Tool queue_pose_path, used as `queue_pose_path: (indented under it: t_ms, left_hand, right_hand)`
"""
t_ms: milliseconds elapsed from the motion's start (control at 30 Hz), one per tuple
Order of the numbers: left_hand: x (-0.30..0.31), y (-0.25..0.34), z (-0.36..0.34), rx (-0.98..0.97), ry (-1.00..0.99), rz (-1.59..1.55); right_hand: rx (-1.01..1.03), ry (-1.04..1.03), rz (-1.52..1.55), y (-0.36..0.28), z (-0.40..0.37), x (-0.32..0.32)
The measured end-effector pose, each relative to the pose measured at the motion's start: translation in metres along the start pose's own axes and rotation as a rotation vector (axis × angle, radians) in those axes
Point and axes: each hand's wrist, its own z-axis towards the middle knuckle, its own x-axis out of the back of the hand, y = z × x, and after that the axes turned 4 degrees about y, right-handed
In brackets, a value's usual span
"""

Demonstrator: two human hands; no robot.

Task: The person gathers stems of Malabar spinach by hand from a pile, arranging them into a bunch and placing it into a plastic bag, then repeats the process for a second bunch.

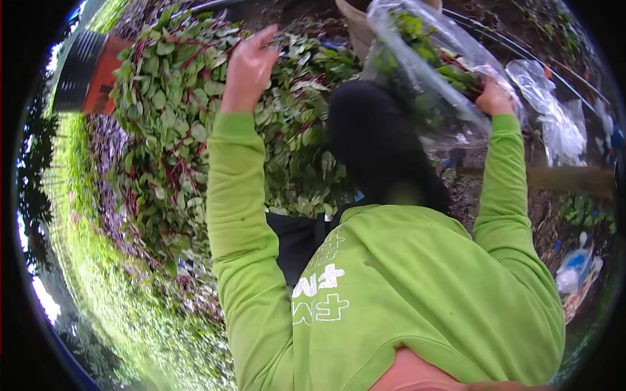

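Observation:
My left hand (251, 70) is over the large heap of leafy greens with red stems (169, 117), its fingers pointing up and partly curled; whether it holds a leaf cannot be made out. On the right, my right hand (495, 98) grips the side of a clear plastic bag (417, 58). Green leaves with some red stems (450, 68) show inside the bag. My dark-clothed knee (368, 117) lies between the heap and the bag.
A black and orange bucket (81, 72) lies tilted at the upper left. Behind the bag stands a tan container (355, 23). More crumpled clear plastic (554, 114) is at the right, with a blue and white plastic item (574, 270) below it. Grass borders the left.

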Motion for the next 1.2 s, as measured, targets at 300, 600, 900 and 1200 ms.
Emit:
queue_pose_path:
  t_ms: [300,600,900,1200]
  left_hand:
    - [-0.095,-0.132,-0.241,0.400,-0.186,0.802]
    - [-0.133,-0.124,-0.234,0.242,-0.328,0.846]
    - [-0.080,-0.159,-0.122,0.067,-0.258,0.808]
    - [-0.141,-0.287,0.012,0.478,-0.475,0.826]
  right_hand:
    - [0.363,0.101,0.344,-0.008,-0.031,0.081]
    - [-0.074,-0.400,1.278,-0.331,-0.174,-0.149]
    - [-0.713,0.232,0.957,-0.331,-0.175,-0.431]
    - [-0.808,-0.396,1.327,-0.378,-0.163,-0.311]
